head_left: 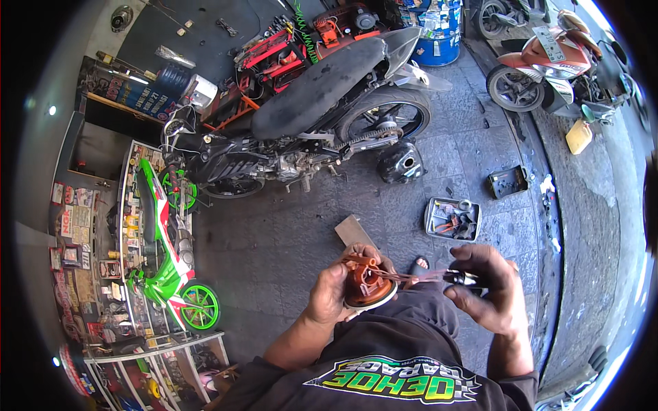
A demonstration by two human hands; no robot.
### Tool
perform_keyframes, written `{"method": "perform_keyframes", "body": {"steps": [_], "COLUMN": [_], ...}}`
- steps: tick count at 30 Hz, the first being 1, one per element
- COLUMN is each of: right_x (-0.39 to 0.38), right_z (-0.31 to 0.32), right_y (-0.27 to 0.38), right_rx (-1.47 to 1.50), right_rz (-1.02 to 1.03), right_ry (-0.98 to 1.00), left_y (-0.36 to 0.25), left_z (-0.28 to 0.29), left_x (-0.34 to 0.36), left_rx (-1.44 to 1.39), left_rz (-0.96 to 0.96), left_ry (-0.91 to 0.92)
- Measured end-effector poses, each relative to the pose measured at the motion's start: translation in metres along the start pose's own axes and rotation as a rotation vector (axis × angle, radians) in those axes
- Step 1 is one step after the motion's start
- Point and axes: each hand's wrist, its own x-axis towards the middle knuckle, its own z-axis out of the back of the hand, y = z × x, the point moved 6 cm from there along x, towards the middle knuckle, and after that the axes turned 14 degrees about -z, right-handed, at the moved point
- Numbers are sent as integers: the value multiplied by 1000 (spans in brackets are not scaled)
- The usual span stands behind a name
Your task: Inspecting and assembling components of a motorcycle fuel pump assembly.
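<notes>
Head view
Left hand: closed around an orange round part, held in front of the person's chest.
Right hand: fingers pinched on a small dark tool at the ends of the thin wires coming off the part.
Floor: black motorcycle on a stand, metal tool tray, dark fuel tank beside the rear wheel.
Left side: green motorcycle by glass display shelves.

Left hand curled around orange lamp housing. Right hand just right of housing, fingers apparently pinched on its wires; forearms bent inward.
</notes>
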Motion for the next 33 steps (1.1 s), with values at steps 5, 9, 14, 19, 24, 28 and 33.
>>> {"method": "perform_keyframes", "body": {"steps": [5,9,14,19,24,28,33], "right_x": [-18,-21,-21,-30,-33,-34,-30], "right_z": [-17,-39,-64,-83,-96,-105,-112], "right_y": [48,33,27,19,18,24,31], "right_rx": [-536,-503,-395,-487,-666,-689,-747], "right_rz": [120,-98,-228,-66,323,398,356], "right_ry": [126,299,367,299,173,149,107], "left_y": [-5,-14,-29,-50,-63,-57,-37], "left_z": [-1,-6,-14,-22,-33,-25,-13], "left_x": [-7,-5,-10,-16,-21,-26,-35], "left_rx": [228,291,507,760,933,939,742], "left_rz": [-90,-110,-209,-450,-600,-581,-379], "left_ry": [21,163,238,399,523,528,395]}}
